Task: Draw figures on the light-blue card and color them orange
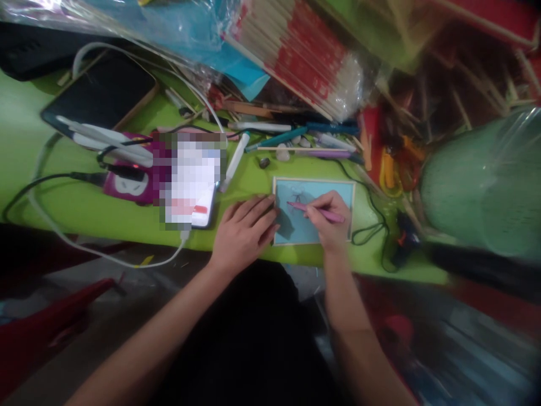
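A small blue board (310,231) with a thin pale wooden frame lies on the green table near its front edge. My right hand (332,223) grips a pink pen (315,210), its tip pointing left at the blue surface. Near the tip are a few thin dark lines, and a shadow falls below them. I cannot tell whether the tip touches the surface. My left hand (245,228) lies flat with fingers stretched out, its fingertips at the left edge of the frame.
Left of my hands are a lit phone (192,186) on a white cable, a purple power strip (127,186) and a dark tablet (103,93). Pens (276,138) and bagged sticks (304,51) lie behind. A green bucket (486,186) stands right, beside a black cord (369,231).
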Motion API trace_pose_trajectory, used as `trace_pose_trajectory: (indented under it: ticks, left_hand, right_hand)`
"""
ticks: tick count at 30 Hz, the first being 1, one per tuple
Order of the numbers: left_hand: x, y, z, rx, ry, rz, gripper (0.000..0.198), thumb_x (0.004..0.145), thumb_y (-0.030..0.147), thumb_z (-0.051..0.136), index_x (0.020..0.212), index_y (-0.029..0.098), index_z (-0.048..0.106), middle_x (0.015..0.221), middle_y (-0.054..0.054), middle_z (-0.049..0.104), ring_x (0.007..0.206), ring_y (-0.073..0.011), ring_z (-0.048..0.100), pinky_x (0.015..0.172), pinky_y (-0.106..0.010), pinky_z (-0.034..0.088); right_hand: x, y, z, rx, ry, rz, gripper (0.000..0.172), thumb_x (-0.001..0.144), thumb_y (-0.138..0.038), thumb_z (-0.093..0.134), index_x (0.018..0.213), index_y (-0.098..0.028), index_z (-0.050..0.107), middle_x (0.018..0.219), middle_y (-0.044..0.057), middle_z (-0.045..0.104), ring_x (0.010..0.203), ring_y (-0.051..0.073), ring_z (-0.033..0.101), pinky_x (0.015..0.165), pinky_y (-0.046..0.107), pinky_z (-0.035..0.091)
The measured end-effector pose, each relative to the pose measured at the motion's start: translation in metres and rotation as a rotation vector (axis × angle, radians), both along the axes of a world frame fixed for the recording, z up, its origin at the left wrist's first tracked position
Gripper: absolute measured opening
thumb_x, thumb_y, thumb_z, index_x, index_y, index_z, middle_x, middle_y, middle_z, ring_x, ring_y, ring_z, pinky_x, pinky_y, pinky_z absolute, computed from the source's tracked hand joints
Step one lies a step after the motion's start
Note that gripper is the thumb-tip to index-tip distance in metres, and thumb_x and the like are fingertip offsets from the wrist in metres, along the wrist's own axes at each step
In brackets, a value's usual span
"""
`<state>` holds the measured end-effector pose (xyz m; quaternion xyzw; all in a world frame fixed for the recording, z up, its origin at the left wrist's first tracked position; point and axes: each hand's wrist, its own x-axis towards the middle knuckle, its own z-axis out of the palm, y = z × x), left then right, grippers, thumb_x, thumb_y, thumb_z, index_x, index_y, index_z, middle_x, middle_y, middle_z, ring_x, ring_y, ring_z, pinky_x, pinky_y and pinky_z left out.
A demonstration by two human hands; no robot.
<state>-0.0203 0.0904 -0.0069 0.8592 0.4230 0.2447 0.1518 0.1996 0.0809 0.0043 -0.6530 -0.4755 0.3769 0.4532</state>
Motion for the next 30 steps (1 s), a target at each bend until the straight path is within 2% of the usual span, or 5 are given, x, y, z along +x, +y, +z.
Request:
trace_pose_trajectory:
  ticks: [8, 25, 30]
  left_hand:
    - [-0.0005, -0.0007, -0.0002, -0.021, -0.011, -0.003, 0.030, 0.101, 0.027, 0.064, 0.130, 0.026, 0.070, 0.145, -0.005, 0.070, 0.133, -0.0288, 0.066, 0.103, -0.046, 0.052]
    - [-0.0005, -0.0009, -0.0006, -0.067, -0.023, -0.001, 0.032, 0.101, 0.027, 0.064, 0.131, 0.029, 0.071, 0.146, -0.005, 0.069, 0.134, -0.0292, 0.065, 0.105, -0.047, 0.052]
    - [-0.0003, -0.0008, -0.0006, -0.008, -0.008, -0.003, 0.030, 0.101, 0.027, 0.064, 0.130, 0.026, 0.070, 0.145, -0.005, 0.070, 0.133, -0.0287, 0.066, 0.103, -0.046, 0.053]
  right_hand:
    - [0.0008, -0.0004, -0.0007, -0.009, -0.026, 0.000, 0.011, 0.081, -0.029, 0.072, 0.076, -0.024, 0.063, 0.064, -0.004, 0.063, 0.059, 0.014, 0.056, 0.055, 0.029, 0.045]
    - [-0.0042, 0.0018, 0.0047, -0.046, -0.052, 0.036, 0.014, 0.082, -0.029, 0.074, 0.076, -0.025, 0.062, 0.063, -0.005, 0.063, 0.060, 0.014, 0.057, 0.057, 0.029, 0.046]
    - [-0.0044, 0.0013, 0.0055, -0.057, -0.049, 0.050, 0.014, 0.082, -0.029, 0.073, 0.075, -0.025, 0.062, 0.063, -0.005, 0.062, 0.060, 0.013, 0.057, 0.057, 0.029, 0.045]
